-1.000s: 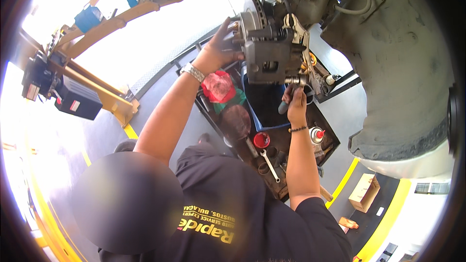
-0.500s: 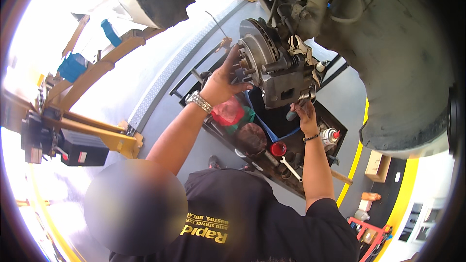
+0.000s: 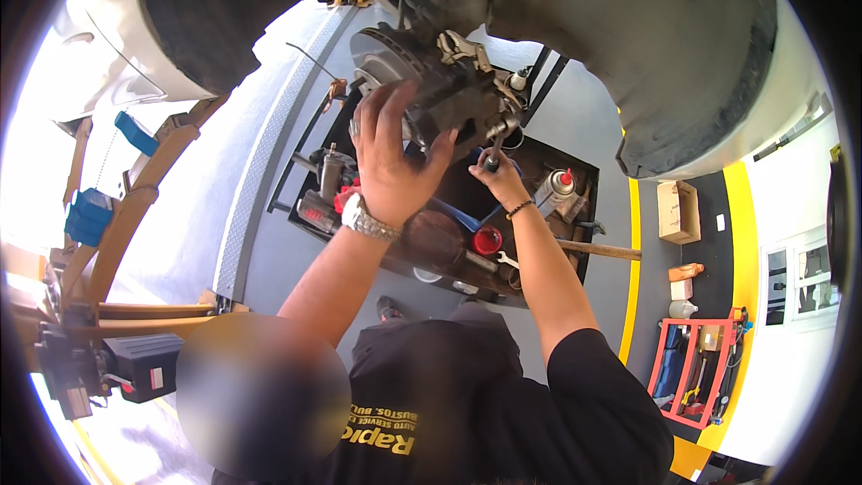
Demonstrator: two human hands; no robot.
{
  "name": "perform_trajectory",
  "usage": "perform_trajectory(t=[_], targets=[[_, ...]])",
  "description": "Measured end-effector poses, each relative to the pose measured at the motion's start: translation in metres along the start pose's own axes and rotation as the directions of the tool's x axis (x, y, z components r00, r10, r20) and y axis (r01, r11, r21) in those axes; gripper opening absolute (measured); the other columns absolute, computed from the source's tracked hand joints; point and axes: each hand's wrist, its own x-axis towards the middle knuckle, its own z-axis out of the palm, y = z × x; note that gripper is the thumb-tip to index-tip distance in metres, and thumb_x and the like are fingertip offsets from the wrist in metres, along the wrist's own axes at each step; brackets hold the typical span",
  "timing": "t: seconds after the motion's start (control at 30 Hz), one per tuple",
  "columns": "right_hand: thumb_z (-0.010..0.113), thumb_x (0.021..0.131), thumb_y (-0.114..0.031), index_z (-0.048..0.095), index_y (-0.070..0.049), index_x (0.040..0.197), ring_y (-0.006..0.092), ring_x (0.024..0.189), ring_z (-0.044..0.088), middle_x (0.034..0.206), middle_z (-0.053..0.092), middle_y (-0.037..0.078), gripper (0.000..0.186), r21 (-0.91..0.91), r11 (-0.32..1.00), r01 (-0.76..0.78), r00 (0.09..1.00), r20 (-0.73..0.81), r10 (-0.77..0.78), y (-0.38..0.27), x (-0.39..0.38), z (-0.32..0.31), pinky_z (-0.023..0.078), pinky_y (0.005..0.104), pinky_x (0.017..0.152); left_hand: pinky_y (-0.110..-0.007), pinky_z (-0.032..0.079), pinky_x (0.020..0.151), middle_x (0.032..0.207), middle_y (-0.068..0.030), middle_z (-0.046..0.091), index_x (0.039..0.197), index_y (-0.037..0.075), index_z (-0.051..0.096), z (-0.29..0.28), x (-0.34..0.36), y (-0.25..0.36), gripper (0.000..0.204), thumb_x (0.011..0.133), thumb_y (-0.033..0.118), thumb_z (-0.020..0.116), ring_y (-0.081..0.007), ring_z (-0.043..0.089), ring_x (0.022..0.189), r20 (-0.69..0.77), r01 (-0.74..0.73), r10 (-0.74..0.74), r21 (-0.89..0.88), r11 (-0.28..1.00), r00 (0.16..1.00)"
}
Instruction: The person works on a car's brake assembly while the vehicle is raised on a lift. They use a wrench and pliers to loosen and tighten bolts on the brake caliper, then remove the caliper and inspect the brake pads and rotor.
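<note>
My left hand point(image 3: 391, 157) is against the front of a brake disc point(image 3: 375, 52) and the dark caliper point(image 3: 442, 112), fingers spread and curved, with a metal watch on the wrist. My right hand point(image 3: 498, 178) grips a dark-handled ratchet point(image 3: 494, 160) just below the caliper; its metal end reaches up to a fitting at the caliper's lower right. Silvery locking pliers point(image 3: 462, 48) are clamped beside the disc, above the caliper. The hub's middle is largely hidden behind my left hand.
A tool cart point(image 3: 584, 171) below holds a spray can point(image 3: 552, 189), a red jar point(image 3: 487, 241), rags and tools. A wheel-well liner point(image 3: 682, 54) hangs at upper right, yellow lift arms point(image 3: 153, 180) stand left, and a cardboard box point(image 3: 678, 211) and red rack point(image 3: 691, 368) sit right.
The view has shifted, so the brake assembly appears farther left. My left hand has turned, fingers now pointing upward over the assembly; my right hand stays on the ratchet, its handle now more upright.
</note>
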Motion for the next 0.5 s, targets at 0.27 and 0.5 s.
perform_trajectory(t=[0.27,0.5], targets=[[0.077,0.086,-0.021,0.065,-0.009,0.079,0.0085,0.064,0.055,0.066,0.06,-0.003,0.018,0.055,0.995,0.084,0.985,0.143,-0.092,0.032,0.023,-0.007,0.045,0.0279,0.063,-0.05,0.047,0.096,0.119,-0.0184,0.06,0.12,0.013,0.063,0.036,0.032,0.044,0.063,0.07,0.042,0.086,-0.0405,0.058,0.112,0.059,0.103,-0.153,0.506,0.857,0.986],[0.075,0.086,-0.028,0.06,-0.003,0.074,0.0218,0.056,0.055,0.06,0.058,0.009,0.031,-0.098,0.98,0.175,0.971,0.183,-0.155,0.032,0.03,-0.007,0.046,0.039,0.059,-0.046,0.043,0.107,0.12,-0.0205,0.063,0.124,0.001,0.059,0.05,0.073,0.021,0.089,0.073,0.072,0.073,-0.0381,0.055,0.123,0.042,0.163,-0.275,0.717,0.678,0.96]])
